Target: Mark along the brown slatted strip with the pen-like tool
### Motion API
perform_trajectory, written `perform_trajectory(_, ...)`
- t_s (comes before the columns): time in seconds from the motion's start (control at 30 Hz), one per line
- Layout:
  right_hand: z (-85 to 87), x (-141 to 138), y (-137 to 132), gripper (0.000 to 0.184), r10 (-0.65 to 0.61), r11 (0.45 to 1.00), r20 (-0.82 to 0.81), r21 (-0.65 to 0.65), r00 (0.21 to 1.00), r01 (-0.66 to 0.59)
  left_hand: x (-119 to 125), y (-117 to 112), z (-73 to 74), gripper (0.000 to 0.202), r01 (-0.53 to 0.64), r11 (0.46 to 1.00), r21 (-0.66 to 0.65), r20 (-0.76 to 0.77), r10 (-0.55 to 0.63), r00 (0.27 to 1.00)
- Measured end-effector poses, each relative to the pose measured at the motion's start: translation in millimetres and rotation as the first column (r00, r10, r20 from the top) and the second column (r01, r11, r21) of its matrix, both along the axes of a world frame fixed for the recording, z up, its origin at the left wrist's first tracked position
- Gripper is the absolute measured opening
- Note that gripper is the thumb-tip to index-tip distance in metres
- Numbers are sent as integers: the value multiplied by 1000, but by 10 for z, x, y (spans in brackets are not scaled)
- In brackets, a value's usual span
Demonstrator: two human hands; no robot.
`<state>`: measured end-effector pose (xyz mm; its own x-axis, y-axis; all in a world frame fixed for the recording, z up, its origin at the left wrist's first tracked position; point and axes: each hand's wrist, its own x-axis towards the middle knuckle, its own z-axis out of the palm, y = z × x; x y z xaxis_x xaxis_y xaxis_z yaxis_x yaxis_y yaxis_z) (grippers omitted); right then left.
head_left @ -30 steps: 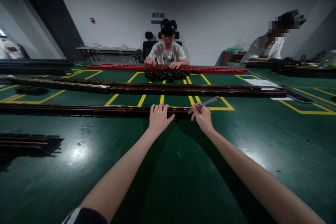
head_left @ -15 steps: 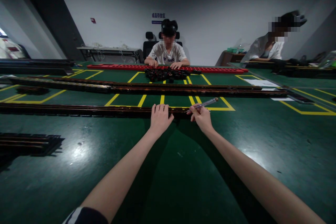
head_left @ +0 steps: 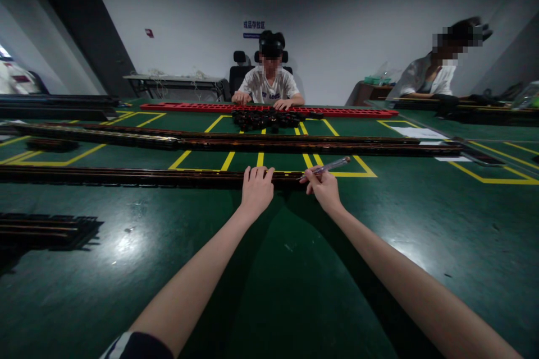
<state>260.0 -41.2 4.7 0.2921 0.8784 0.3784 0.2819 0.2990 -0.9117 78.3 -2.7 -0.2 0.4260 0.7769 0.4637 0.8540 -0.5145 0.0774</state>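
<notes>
A long dark strip (head_left: 168, 177) runs across the green table (head_left: 290, 269) in front of me, from the left edge to my hands. My left hand (head_left: 256, 193) lies over the strip near its right end, fingers bent across its far side and thumb drawn in against the hand. Just to the right, my right hand (head_left: 325, 190) pinches a slim pen-like tool with a clear barrel (head_left: 334, 165). The tool slants up to the right, and its thin tip points down at the strip's right end. Whether the tip touches the strip I cannot tell.
Further back lie more long dark strips (head_left: 295, 145), a pile of small black parts (head_left: 269, 119) and a red slotted rail (head_left: 189, 107). Dark strips (head_left: 46, 230) also lie at left. A co-worker (head_left: 269, 84) sits opposite; another person (head_left: 429, 76) is at right.
My left thumb has moved in, closer to the fingers. My right hand and the tool stay in place. The co-worker's hand on the left side has shifted slightly.
</notes>
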Motion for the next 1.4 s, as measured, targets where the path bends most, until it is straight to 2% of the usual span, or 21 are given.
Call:
perform_trajectory(0.37,11,-10,-6,49,-5,1000,9,-1,1000,5,-19,0,31,44,34,997,-63,7,-34,999)
perform_trajectory(0.8,-15,-3,16,51,-36,999,58,30,998,34,-33,15,14,42,24,999,-44,-3,-24,1000)
perform_trajectory(1.4,-4,-22,-19,48,-151,988,15,34,988,150,-39,31,-2,42,37,998,-49,-3,-38,999)
